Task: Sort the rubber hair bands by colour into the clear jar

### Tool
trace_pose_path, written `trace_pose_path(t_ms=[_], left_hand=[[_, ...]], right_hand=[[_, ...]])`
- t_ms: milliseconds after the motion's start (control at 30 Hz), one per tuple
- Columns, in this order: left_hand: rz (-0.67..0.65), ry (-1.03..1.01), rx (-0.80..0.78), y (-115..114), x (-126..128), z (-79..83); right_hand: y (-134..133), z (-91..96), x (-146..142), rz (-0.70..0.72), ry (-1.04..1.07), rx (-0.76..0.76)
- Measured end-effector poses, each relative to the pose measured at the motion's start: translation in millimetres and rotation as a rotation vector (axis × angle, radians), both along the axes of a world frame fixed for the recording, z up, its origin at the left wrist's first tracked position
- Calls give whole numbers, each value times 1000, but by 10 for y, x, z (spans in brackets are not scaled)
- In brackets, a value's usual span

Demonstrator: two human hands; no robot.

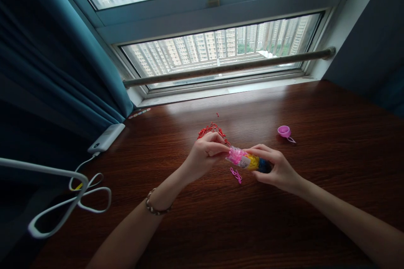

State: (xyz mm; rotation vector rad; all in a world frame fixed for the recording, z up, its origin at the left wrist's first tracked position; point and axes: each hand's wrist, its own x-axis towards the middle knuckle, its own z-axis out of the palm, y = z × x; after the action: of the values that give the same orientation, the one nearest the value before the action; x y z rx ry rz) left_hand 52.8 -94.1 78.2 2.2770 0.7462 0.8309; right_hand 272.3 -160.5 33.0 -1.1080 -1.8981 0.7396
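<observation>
Between my hands, just above the table, is a clear tube-shaped pack (252, 162) of small coloured pieces, pink, yellow and dark blue, with a white label on its side. My right hand (274, 166) grips the dark end, thumb below and fingers above. My left hand (210, 149) has its fingers pinched at the pink end; whether they hold the pack's edge or a small piece is hidden. Behind the left hand lies a pile of small red clips or links (210, 129). A few pink paper-clip-like pieces (236, 175) lie in front of the pack.
A pink cup-shaped lid with a loop (284, 131) lies to the right on the brown table (331, 143). At left are a white power bank (106, 138), its looped white cable (63, 170) and a blue curtain (78, 50). A rail (230, 68) crosses the window behind.
</observation>
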Motion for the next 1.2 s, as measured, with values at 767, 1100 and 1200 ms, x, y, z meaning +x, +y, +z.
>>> trace_pose_path(t_ms=[767,1100,1200], left_hand=[[6,513,-145,-218,182,-569],[-3,569,49,-309,287,-664],[2,533,39,-304,308,-669]], right_hand=[[88,-134,53,-146,428,-151],[98,-145,47,-143,416,-126],[94,-145,39,-138,400,-127]])
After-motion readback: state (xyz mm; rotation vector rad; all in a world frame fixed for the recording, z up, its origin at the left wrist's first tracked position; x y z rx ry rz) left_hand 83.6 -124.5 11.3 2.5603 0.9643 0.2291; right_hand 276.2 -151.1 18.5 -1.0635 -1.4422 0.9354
